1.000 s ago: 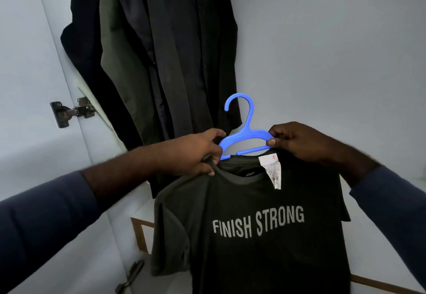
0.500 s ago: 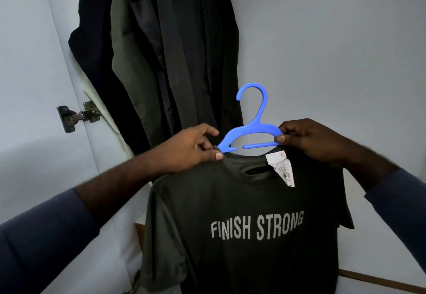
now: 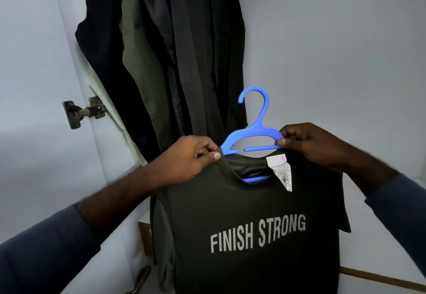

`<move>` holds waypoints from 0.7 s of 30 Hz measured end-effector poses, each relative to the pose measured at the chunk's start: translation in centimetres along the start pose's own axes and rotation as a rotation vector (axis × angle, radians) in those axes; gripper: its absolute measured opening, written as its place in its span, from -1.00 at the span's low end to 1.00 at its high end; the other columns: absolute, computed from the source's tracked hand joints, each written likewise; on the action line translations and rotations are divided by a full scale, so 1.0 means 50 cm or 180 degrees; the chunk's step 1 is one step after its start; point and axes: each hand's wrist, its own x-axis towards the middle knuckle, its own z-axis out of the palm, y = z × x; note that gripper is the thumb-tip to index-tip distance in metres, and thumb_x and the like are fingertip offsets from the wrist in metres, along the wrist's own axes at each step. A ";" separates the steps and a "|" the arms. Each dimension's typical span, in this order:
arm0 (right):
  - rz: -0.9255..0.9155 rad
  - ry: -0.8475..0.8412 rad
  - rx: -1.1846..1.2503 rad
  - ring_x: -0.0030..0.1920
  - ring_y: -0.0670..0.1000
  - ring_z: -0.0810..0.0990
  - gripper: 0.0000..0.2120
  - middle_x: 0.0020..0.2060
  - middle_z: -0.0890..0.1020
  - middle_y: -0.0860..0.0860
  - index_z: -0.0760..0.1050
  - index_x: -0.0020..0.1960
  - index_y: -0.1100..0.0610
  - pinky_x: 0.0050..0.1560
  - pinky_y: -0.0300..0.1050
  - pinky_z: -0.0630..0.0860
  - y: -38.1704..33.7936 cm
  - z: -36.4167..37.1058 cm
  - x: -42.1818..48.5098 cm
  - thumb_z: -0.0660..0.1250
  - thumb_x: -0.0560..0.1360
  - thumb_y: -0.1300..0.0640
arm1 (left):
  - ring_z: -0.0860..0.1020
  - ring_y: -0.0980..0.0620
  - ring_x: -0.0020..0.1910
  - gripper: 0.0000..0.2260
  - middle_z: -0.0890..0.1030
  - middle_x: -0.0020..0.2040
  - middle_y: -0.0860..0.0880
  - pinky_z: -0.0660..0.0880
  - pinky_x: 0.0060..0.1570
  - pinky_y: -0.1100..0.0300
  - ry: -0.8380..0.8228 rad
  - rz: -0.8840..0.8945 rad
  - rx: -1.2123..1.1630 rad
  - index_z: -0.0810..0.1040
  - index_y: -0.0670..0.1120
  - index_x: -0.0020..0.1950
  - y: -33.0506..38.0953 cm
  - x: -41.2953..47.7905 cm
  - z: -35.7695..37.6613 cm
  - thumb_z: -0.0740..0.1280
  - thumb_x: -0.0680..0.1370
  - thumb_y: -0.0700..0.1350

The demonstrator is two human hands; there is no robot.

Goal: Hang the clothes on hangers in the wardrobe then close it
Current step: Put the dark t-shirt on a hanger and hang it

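- The pale inner wall of a wardrobe [image 3: 334, 51] fills the background. A cluster of dark garments [image 3: 184, 51] is hung at the far left, and a metal hinge [image 3: 84, 112] is seen on the open door [image 3: 27, 86] further left.
- A dark T-shirt [image 3: 253, 224] printed "FINISH STRONG" is held up in the middle of the view, near the person, on a blue hanger [image 3: 254, 132], just right of the hung garments.
- The shirt's shoulder fabric is pinched between thumb and fingers of the left hand [image 3: 189, 158], at the hanger's left end.
- The hanger's right arm is pinched by the thumb and curled fingers of the right hand [image 3: 306, 143].
- The hanger's hook is pointed up with its opening to the left. Its long axis is laid left to right, with the right end held a little higher.
- The shirt is hung straight down, its long axis vertical and its print turned toward the person. A white label [image 3: 280, 171] is flipped out over the collar.
- No rail is shown, so the reach to it has to be judged upward and out of view.
- A slip is judged possible: if the left pinch is let go before the shoulder is seated, the fabric may slide off the lower left end.
- The hook may be snagged on the neighbouring garments, or may miss the rail, if the hanger is lifted while tilted.
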 end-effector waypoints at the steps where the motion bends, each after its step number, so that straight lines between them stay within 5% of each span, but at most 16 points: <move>1: -0.0010 0.0023 0.0004 -0.26 -0.06 0.54 -0.84 -0.28 0.68 0.06 0.59 -0.13 0.11 -0.10 -0.06 0.40 -0.002 0.000 0.001 0.33 0.60 0.14 | 0.64 0.15 -0.25 -0.88 0.69 -0.24 0.04 0.57 -0.14 0.14 -0.0012 0.0041 0.0178 0.62 -0.08 0.01 -0.004 0.000 0.000 0.30 0.62 -0.09; 6: -0.0007 0.0127 -0.0073 -0.25 -0.05 0.55 -0.86 -0.21 0.69 0.13 0.60 -0.12 0.09 -0.10 -0.07 0.40 -0.012 0.000 0.010 0.34 0.60 0.13 | 0.57 0.13 -0.25 -0.76 0.63 -0.23 -0.01 0.52 -0.16 0.13 -0.0019 0.0121 0.0356 0.59 -0.06 -0.11 -0.023 -0.008 -0.017 0.20 0.66 -0.03; 11: 0.0000 0.0255 -0.0008 -0.22 -0.02 0.55 -0.85 -0.19 0.69 0.15 0.61 -0.14 0.09 -0.05 -0.03 0.40 -0.018 -0.026 0.033 0.34 0.60 0.13 | 0.64 0.14 -0.15 -0.71 0.67 -0.11 0.04 0.60 -0.14 0.18 -0.0324 -0.0074 0.0413 0.58 -0.01 0.03 -0.046 -0.015 -0.046 0.27 0.55 0.19; 14: -0.0002 0.0313 0.0020 -0.20 0.01 0.53 -0.86 -0.22 0.67 0.11 0.61 -0.12 0.14 -0.04 -0.03 0.39 -0.034 -0.051 0.050 0.35 0.59 0.16 | 0.64 0.14 -0.20 -0.82 0.66 -0.17 0.04 0.60 -0.15 0.13 -0.0229 -0.0020 0.0310 0.58 -0.01 -0.07 -0.050 -0.010 -0.070 0.30 0.59 0.06; 21: -0.0192 0.1201 0.0237 -0.08 0.00 0.64 -0.83 -0.05 0.71 0.07 0.60 0.07 0.15 0.06 -0.07 0.45 -0.065 -0.158 0.074 0.24 0.65 0.16 | 0.60 0.08 -0.26 -0.76 0.64 -0.25 -0.02 0.53 -0.20 0.11 0.0196 0.0346 0.0682 0.57 -0.08 -0.16 -0.006 0.076 -0.137 0.29 0.60 0.04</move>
